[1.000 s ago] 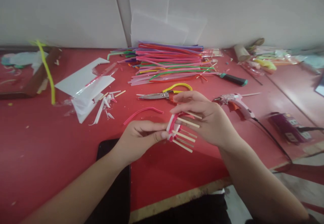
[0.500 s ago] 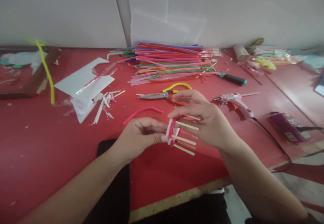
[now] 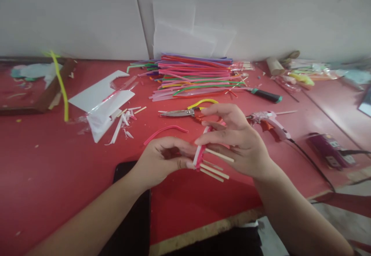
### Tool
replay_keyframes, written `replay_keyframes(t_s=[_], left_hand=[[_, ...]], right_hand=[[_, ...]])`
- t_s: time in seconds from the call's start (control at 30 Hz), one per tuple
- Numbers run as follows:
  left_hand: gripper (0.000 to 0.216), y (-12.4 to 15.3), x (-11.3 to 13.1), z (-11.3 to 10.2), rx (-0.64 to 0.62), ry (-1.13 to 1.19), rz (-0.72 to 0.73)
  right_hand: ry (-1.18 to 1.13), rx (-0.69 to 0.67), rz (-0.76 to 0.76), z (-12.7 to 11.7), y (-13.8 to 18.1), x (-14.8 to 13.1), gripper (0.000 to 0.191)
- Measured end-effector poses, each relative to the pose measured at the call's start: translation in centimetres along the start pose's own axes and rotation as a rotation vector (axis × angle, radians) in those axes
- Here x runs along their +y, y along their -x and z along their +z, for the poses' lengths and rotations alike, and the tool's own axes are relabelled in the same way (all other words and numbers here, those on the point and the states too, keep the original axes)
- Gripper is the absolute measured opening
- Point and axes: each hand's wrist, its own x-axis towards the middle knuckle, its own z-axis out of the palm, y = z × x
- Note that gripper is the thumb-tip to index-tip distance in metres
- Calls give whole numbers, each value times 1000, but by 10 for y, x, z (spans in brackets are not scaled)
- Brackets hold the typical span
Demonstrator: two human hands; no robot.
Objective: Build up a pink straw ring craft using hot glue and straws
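Both hands hold a small craft piece point(image 3: 200, 156) above the red table point(image 3: 58, 163). It is a pink and white coiled strip with several thin wooden sticks point(image 3: 216, 171) poking out to the right. My left hand point(image 3: 162, 161) pinches its left side with fingertips. My right hand point(image 3: 234, 140) grips it from the right, fingers curled over its top, the sticks running under the palm. A loose curved pink strip point(image 3: 165, 130) lies on the table just beyond my left hand.
Yellow-handled scissors point(image 3: 185, 111) lie behind the hands. A pile of coloured strips point(image 3: 197, 76) sits by the wall. A pink glue gun point(image 3: 269, 121) with its cord lies right, a green-capped tool point(image 3: 265, 95) beyond. White sheet and scraps point(image 3: 101, 101) lie left. A black phone point(image 3: 130, 209) is under my left forearm.
The view shifted slightly. My hands turned the craft piece a little and lowered it; the sticks now point lower right, and my right fingers curl further over it.
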Motion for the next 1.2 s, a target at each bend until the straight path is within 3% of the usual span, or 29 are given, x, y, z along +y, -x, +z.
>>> replay_keyframes(t_s=[0.43, 0.7, 0.93, 1.2], left_hand=[[19, 3, 4, -3, 55, -132, -88], [17, 5, -1, 1, 197, -192, 55], [11, 7, -3, 5, 180, -367, 130], [18, 5, -6, 0, 200, -409, -11]], right_hand=[[-39, -42, 16, 1, 2, 2, 22], [185, 72, 80, 3, 1, 8, 21], [179, 9, 16, 15, 6, 8, 27], [269, -40, -33, 13, 5, 9, 31]])
